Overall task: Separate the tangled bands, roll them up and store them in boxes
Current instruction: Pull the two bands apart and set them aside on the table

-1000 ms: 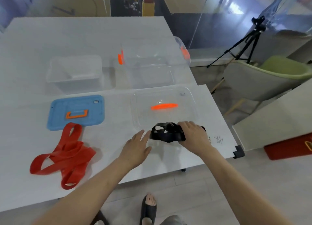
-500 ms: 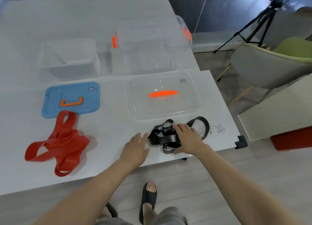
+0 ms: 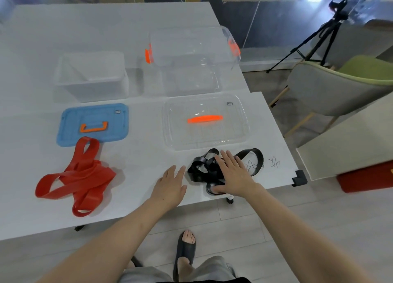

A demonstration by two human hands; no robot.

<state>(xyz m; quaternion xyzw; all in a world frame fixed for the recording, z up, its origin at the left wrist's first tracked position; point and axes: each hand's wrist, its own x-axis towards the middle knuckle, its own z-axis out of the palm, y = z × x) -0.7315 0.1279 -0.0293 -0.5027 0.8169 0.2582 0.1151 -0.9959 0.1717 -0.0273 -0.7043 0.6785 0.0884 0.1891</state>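
Hands apart, fingers straight: left hand (image 3: pixel 170 187) flat on the desk (image 3: pixel 138 155) just beside the tangled black band (image 3: pixel 198 170), right hand (image 3: pixel 232 175) pressing on that band near the front edge, before the clear lid (image 3: pixel 212 134); red band (image 3: pixel 78 180) lying at the blue lid's (image 3: pixel 70 123) near edge.

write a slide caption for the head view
Right hand flat on the tangled black band, left hand resting beside it; red band lies apart.

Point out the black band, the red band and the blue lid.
black band (image 3: pixel 197 174), head view, its left coil.
red band (image 3: pixel 85 174), head view, crossed middle.
blue lid (image 3: pixel 70 123), head view, left flat part.
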